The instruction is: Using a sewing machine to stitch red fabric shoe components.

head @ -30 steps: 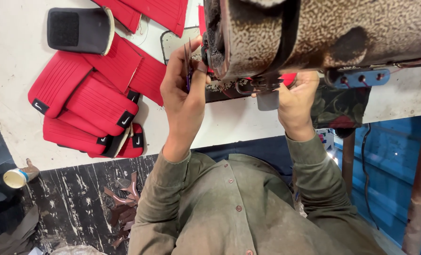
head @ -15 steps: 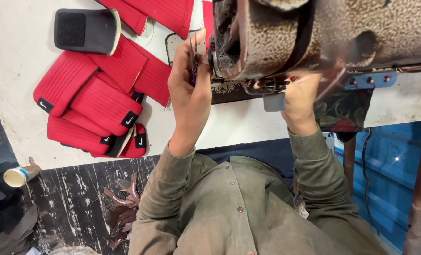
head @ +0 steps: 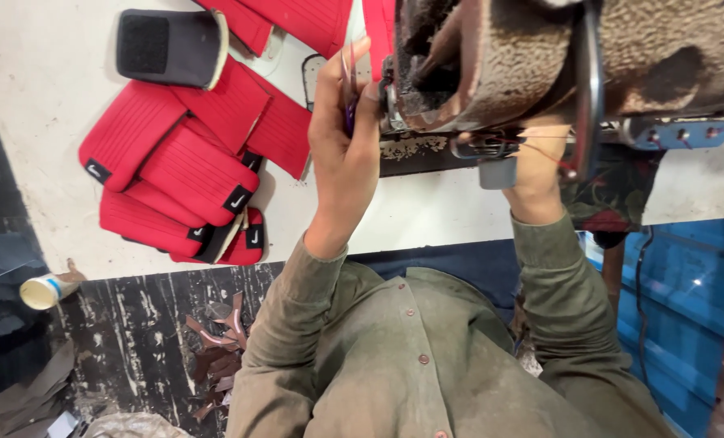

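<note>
The left hand (head: 342,154) is pinching small snips (head: 350,89), blades pointing away from the body, beside the sewing machine (head: 492,65); the right hand (head: 536,182) sits mostly hidden under it, grip unclear.

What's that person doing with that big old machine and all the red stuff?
A person sits at a worn sewing machine. Their left hand holds small scissors up by the machine's needle end. Their right hand is under the machine's arm, partly hidden. A pile of red padded pieces lies on the table.
</note>
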